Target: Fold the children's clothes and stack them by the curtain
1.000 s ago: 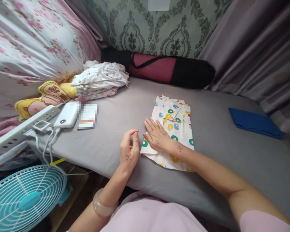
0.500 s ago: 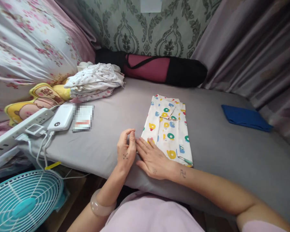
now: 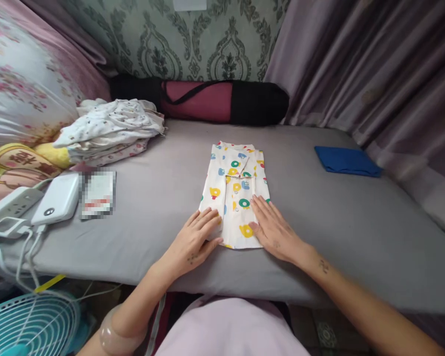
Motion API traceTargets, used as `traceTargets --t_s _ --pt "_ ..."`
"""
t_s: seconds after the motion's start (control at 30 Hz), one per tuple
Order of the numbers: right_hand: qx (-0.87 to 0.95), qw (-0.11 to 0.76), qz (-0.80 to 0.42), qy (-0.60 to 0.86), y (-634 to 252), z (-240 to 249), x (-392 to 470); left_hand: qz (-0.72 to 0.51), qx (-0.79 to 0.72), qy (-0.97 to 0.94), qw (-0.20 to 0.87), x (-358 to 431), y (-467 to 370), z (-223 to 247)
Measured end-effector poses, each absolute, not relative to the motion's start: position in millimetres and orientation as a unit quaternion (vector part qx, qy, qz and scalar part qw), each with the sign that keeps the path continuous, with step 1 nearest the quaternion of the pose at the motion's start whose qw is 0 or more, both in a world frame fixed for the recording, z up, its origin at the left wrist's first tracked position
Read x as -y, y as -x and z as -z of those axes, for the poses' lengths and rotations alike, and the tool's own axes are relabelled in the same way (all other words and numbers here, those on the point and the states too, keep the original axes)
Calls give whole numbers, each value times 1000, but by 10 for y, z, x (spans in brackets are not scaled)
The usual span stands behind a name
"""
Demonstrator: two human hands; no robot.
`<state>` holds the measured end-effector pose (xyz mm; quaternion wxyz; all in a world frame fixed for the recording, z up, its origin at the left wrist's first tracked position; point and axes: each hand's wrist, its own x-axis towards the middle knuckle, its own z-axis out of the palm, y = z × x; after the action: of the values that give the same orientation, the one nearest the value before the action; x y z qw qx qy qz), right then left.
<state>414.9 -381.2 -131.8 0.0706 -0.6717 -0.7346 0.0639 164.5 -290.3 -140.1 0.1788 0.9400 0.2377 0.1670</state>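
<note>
Folded white garment (image 3: 238, 190), roughly rectangular, printed yellow, green and blue, on smooth gray fabric (image 3: 152, 198).
Left hand (image 3: 195, 241) and right hand (image 3: 278, 231) lie flat, outstretched, on its sides.

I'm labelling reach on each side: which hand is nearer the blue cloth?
Right. The right hand rests on the right side of the shirt; the blue cloth lies farther back and rightward. The left hand, on the shirt's left side, is farther away.
</note>
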Motion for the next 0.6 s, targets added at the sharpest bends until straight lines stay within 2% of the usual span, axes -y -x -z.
traceTargets --t_s 0.4,0.6 --pt "770 72 -95 626 -4299 1259 4174 -39 -191 -971 136 2663 -1574 1260" --pt "784 67 -119 606 -4499 1156 4163 -38 -136 -984 113 2557 -1593 1183"
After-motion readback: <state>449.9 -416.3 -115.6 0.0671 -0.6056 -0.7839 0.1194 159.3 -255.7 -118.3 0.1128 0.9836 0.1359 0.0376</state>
